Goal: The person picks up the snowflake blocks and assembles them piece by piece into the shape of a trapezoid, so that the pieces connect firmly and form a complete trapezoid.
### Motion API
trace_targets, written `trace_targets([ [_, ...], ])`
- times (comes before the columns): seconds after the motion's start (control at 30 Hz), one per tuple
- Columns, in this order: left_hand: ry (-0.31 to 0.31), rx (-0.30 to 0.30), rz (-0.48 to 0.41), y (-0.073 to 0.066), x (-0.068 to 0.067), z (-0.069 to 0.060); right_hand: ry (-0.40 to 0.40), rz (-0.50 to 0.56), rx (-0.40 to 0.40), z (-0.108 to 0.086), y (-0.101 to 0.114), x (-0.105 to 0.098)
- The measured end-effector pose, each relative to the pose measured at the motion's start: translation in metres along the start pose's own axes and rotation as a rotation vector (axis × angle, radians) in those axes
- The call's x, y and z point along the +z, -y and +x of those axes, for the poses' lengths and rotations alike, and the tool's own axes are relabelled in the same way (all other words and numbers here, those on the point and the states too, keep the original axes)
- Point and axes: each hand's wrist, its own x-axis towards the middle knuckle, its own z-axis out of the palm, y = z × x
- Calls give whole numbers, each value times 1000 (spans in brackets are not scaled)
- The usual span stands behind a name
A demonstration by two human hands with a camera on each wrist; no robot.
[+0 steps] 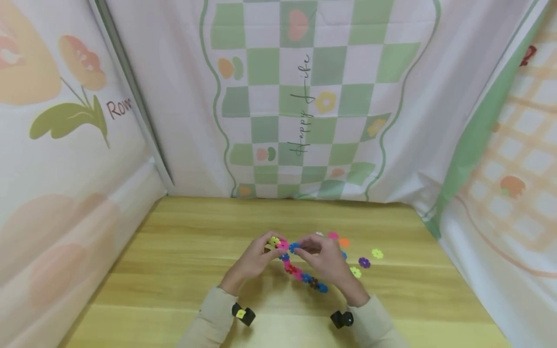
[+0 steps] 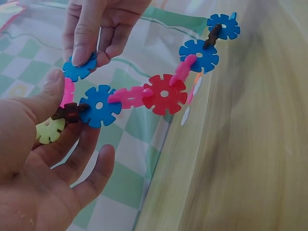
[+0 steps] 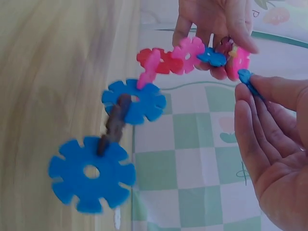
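Observation:
My left hand (image 1: 254, 257) holds one end of a chain of interlocking flower-shaped plastic discs, a pink disc (image 3: 243, 58) at its thumb. Beside that pink piece are a brown disc (image 2: 70, 113) and a yellow-green disc (image 2: 50, 131). From there the chain runs through blue, pink and red discs (image 2: 157, 103) to a blue end disc (image 3: 111, 179), hanging above the table. My right hand (image 1: 327, 258) pinches a single blue disc (image 2: 77, 72) between thumb and fingers, close to the pink piece. Whether those two touch, I cannot tell.
On the wooden table (image 1: 165, 290), several loose discs lie beyond and right of my right hand, including a purple disc (image 1: 364, 262), an orange disc (image 1: 344, 242) and a yellow-green disc (image 1: 377, 253). Printed curtains (image 1: 183, 96) enclose the back and sides.

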Motion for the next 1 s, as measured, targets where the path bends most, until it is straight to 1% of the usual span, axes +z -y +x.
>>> trace_targets([
  [0.27,3,-4,12,1,0,-1,-10,-11,-1,-1,3,3],
  [0.47,2,-4,10,0,0,-1,-29,-26,-38,-1,2,4],
  [0.67,7,3,20,-2,0,-2,-6,-47,-34,-2,4,5],
  [0.83,22,6,71,-2,3,-1,-20,-103,-78,-2,4,6],
  [1.0,32,31,119,-1,8,1,-42,-136,-109,-2,6,6],
])
